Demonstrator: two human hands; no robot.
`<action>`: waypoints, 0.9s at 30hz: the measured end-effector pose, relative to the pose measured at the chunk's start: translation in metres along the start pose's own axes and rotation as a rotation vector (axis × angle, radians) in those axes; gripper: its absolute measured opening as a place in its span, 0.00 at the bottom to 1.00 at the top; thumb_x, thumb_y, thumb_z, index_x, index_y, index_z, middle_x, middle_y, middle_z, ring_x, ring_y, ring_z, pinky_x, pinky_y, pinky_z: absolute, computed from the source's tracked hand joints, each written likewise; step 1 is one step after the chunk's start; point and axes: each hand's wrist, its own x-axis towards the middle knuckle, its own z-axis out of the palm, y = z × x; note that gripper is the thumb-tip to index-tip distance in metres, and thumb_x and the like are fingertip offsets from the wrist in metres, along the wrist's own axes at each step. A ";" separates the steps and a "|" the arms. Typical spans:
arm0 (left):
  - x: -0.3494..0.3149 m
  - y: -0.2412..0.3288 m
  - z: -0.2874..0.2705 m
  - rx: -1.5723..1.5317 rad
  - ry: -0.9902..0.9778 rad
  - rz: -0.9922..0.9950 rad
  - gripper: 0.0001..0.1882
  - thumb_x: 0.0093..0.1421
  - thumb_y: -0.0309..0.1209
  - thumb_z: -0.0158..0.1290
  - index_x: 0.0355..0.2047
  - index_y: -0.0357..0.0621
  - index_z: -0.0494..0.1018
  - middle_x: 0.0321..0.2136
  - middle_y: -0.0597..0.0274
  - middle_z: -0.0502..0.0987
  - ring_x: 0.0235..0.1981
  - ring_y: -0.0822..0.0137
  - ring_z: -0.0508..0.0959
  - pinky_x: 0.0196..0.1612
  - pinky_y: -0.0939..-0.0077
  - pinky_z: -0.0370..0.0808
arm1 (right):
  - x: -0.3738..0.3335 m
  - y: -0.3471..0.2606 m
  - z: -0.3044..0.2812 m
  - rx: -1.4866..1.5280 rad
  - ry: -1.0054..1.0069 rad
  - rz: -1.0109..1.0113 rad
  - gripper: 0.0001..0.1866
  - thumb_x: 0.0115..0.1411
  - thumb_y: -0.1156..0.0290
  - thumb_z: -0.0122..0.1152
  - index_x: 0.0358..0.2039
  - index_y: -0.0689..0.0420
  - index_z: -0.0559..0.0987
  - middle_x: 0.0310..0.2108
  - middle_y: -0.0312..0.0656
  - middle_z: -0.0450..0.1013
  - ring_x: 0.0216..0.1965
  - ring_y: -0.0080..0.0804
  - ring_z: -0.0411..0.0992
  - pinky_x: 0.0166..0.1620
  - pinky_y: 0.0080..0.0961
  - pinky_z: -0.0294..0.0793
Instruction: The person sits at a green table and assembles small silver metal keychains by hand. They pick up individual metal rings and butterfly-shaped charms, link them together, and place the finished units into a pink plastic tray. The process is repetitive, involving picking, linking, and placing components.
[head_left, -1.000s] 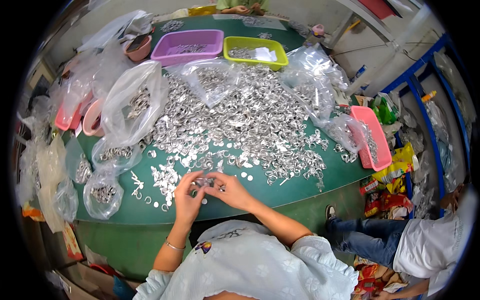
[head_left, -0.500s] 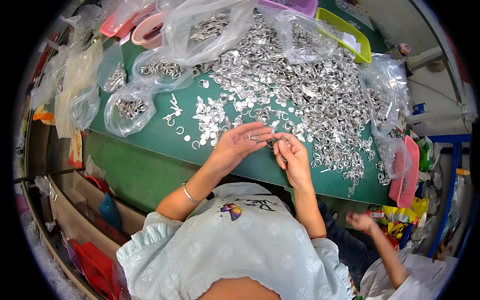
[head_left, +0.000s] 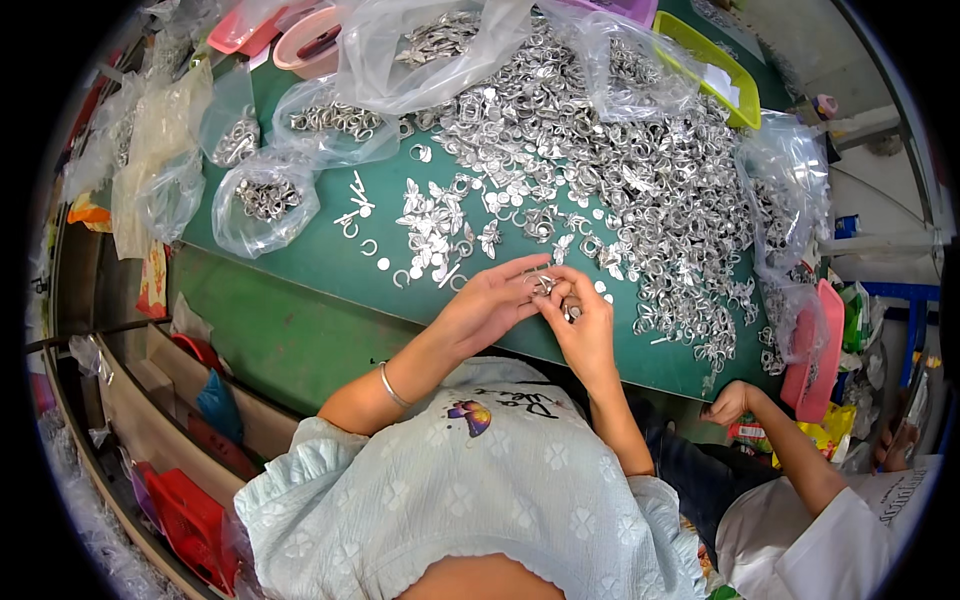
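Observation:
My left hand [head_left: 485, 308] and my right hand [head_left: 586, 325] meet over the near edge of the green table. Between their fingertips is a small silver metal ring [head_left: 543, 286], touched by both. The left palm faces up, with long fingers reaching under the ring. My right thumb and forefinger pinch at it, while more silver rings [head_left: 571, 312] are tucked in the curled right fingers. Just beyond the hands lie loose butterfly-shaped and round flat silver pieces [head_left: 432, 222]. A large heap of silver rings [head_left: 640, 165] spreads to the far right.
Clear plastic bags of metal pieces [head_left: 265, 205] stand at the left of the table [head_left: 330, 265]. Pink tubs [head_left: 305, 45], a yellow-green tray [head_left: 715, 75] and a pink basket [head_left: 818, 350] line its edges. At the right, another person's hand [head_left: 730, 402] is by the table edge.
My hands have come closer together, and the right fingers now pinch at the ring by the left fingertips. The other person's hand has moved up to the table edge. The view has shifted slightly.

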 end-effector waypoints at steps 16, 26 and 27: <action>-0.017 -0.006 -0.010 -0.032 0.200 -0.107 0.13 0.57 0.25 0.46 0.44 0.36 0.68 0.26 0.68 0.67 0.22 0.79 0.64 0.21 0.88 0.62 | 0.057 0.025 0.002 -0.738 0.113 -0.330 0.05 0.52 0.74 0.57 0.31 0.57 0.74 0.21 0.38 0.66 0.17 0.31 0.64 0.22 0.23 0.64; -0.015 -0.006 -0.007 0.208 0.246 0.046 0.17 0.57 0.25 0.45 0.48 0.41 0.67 0.32 0.69 0.69 0.21 0.80 0.64 0.21 0.88 0.62 | 0.042 0.015 -0.034 0.603 -0.175 0.361 0.06 0.58 0.71 0.52 0.31 0.61 0.71 0.24 0.33 0.68 0.13 0.12 0.55 0.15 0.09 0.50; -0.014 -0.006 -0.005 0.302 0.275 0.101 0.17 0.57 0.25 0.46 0.48 0.43 0.67 0.32 0.70 0.69 0.21 0.80 0.64 0.21 0.88 0.62 | 0.039 0.014 -0.033 0.670 -0.201 0.363 0.06 0.58 0.72 0.52 0.31 0.62 0.71 0.23 0.32 0.68 0.13 0.12 0.56 0.15 0.09 0.51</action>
